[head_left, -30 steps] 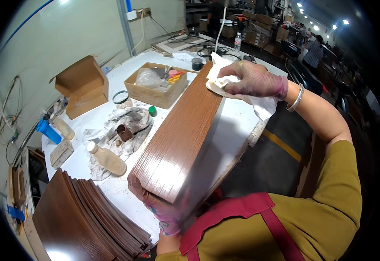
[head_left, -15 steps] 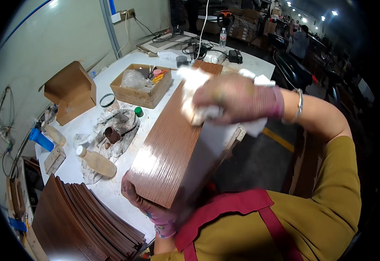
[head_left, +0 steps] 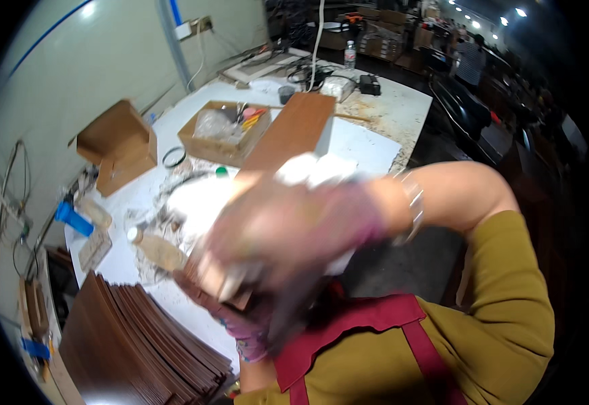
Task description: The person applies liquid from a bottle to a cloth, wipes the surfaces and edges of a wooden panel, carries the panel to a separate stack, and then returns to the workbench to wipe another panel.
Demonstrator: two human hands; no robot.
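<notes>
A long brown wood-grain board (head_left: 298,128) runs from the far middle of the table toward me. My right hand (head_left: 287,223), gloved and smeared by motion, is closed on a white cloth (head_left: 316,169) over the board's near part. Parts of the cloth stick out on both sides of the hand. At the board's near end my left hand (head_left: 203,295), in a stained glove with a purple cuff, grips the edge; my right hand partly hides it. Just left of the hands lies a capped plastic bottle (head_left: 158,250) of cloudy tan liquid.
Stacked dark brown boards (head_left: 139,337) stand at the near left. Behind the bottle is a stained rag (head_left: 147,223). Farther off are a carton of small items (head_left: 223,135), an open cardboard box (head_left: 122,152), tangled cables (head_left: 301,71) and a water bottle (head_left: 350,55).
My right hand has swept the cloth along the board from its far part to the near end, beside my left hand. My left hand stays at the near end.
</notes>
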